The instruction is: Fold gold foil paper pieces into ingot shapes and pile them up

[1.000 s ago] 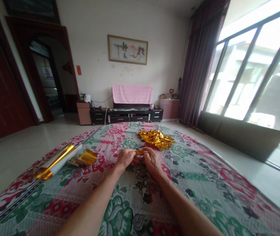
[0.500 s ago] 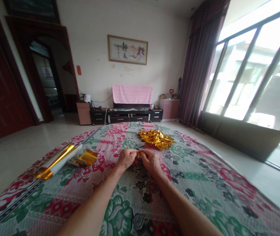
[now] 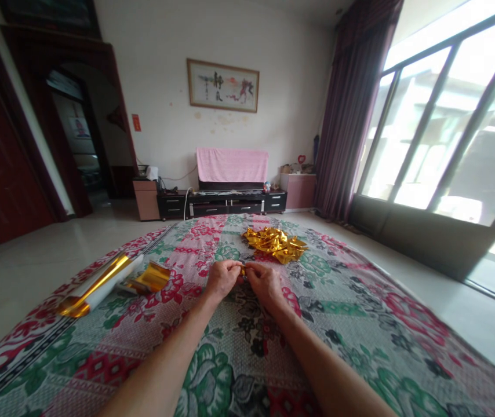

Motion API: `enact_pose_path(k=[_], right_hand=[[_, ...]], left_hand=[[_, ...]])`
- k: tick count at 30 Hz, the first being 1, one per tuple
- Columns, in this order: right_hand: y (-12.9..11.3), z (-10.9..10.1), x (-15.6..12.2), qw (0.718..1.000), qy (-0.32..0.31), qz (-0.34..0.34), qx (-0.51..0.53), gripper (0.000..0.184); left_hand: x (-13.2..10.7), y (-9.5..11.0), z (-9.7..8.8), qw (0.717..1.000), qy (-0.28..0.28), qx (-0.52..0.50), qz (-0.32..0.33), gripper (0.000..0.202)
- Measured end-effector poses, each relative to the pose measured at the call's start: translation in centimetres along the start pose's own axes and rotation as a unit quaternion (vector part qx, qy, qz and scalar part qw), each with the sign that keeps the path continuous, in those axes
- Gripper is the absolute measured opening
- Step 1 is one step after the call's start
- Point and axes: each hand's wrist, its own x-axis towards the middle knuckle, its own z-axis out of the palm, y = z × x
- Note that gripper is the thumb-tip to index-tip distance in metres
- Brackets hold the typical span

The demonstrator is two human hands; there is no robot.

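Note:
Both hands meet over the middle of a flowered cloth (image 3: 213,370), pinching a small piece of gold foil paper (image 3: 243,270) between them. My left hand (image 3: 222,279) is closed on its left side, and my right hand (image 3: 266,284) is closed on its right side. Most of that piece is hidden by the fingers. Just beyond the hands lies a heap of folded gold foil pieces (image 3: 273,243). To the left rest a long roll of gold and white sheets (image 3: 104,284) and a smaller curled stack of gold foil sheets (image 3: 156,277).
The cloth covers a round-edged surface. Past its far edge stands a low black TV cabinet (image 3: 225,205), with a pink towel (image 3: 232,165) draped over the screen. A framed picture (image 3: 223,85) hangs above. Large windows (image 3: 434,127) and a purple curtain (image 3: 347,116) are on the right.
The hands stay together at nearly the same spot, with the fingers shifting slightly on the gold foil paper. The whole view has moved a little. The heap and the roll lie as before.

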Motion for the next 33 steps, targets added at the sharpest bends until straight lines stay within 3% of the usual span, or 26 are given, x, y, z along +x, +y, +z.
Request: enact_pose_path(k=[18,33], right_hand=[[0.44,0.16,-0.11,1.000,-0.011,-0.022,-0.014,0.031],[-0.26,-0.08,-0.13,0.999,-0.010,0.006,-0.035,0.030]], left_hand=[[-0.18,0.26,0.41,0.994,0.037,0.093,0.049,0.028],[-0.44,0.54,0.48,0.988,0.055,0.126,0.068,0.028]])
